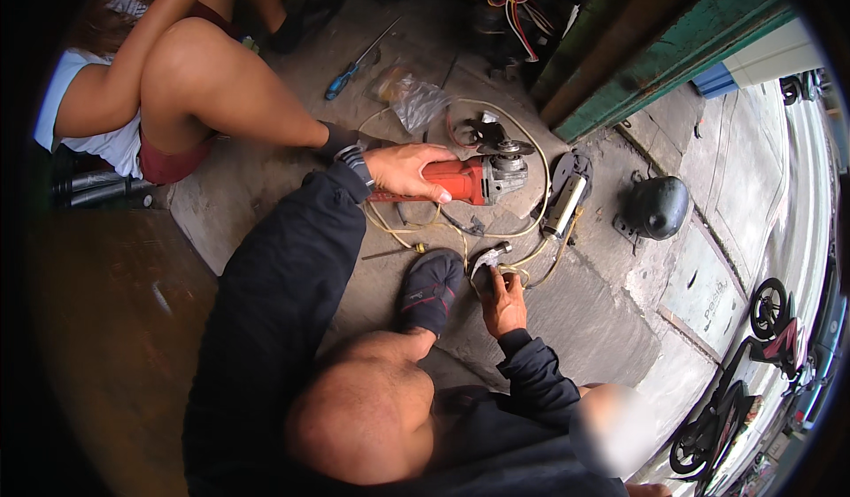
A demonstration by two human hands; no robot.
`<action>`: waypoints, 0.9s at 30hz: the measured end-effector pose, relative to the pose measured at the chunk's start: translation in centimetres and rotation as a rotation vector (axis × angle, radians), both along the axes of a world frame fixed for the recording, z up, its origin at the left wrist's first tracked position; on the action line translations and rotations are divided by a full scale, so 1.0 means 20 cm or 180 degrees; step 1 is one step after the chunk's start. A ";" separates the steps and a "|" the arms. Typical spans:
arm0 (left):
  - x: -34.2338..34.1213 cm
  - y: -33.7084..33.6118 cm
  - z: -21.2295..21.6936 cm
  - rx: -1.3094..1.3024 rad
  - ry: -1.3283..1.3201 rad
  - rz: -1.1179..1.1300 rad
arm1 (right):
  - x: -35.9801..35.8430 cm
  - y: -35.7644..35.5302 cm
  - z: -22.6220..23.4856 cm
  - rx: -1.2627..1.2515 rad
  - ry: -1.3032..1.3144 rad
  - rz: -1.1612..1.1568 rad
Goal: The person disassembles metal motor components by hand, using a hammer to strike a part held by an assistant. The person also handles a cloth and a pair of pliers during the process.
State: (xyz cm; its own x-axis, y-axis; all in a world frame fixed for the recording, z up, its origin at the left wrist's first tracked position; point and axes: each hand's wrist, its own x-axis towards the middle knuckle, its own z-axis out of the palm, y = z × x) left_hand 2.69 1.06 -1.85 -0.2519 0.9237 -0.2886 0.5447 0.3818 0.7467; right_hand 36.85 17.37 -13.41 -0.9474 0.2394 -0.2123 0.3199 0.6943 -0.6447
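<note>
My left hand [409,171] is wrapped around the red body of an angle grinder [462,182], whose grey metal head points right. A dark disc guard [489,134] shows beside the head. Nearer to me, the fingers of my right hand [505,306] are closed at a small dark piece with a silvery metal part [489,260]; its kind is unclear and my fingers partly cover it. Just left of that piece is my sandalled foot [430,291]. A thin screwdriver with a yellow handle [418,248] lies between the foot and the grinder.
A pale cable [540,222] loops around the grinder. Right of it lie a white cylinder [565,206] and a black rounded housing [657,206]. Farther off are a blue-handled screwdriver [341,81], a plastic bag [414,103] and a green metal post [637,63]. Another person [208,81] sits at left.
</note>
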 end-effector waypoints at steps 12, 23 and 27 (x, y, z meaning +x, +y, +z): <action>0.13 -0.01 0.03 0.0088 0.0259 0.0285 | -0.47 0.03 0.82 -0.0426 0.0399 0.0085; 0.27 0.01 0.05 0.0049 0.0306 0.0825 | -0.70 0.16 0.89 0.0295 -0.0253 0.0268; 0.31 -0.03 0.06 0.0181 -0.0213 0.0913 | -0.68 0.19 0.88 0.0294 -0.0126 0.0404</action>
State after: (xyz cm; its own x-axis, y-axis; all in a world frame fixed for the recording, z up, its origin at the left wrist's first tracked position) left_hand 8.80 0.43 -0.67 -0.4872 0.8327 -0.2631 0.3694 0.4695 0.8019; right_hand 23.29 21.09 4.18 -0.9627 0.1384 -0.2326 0.2496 0.7865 -0.5649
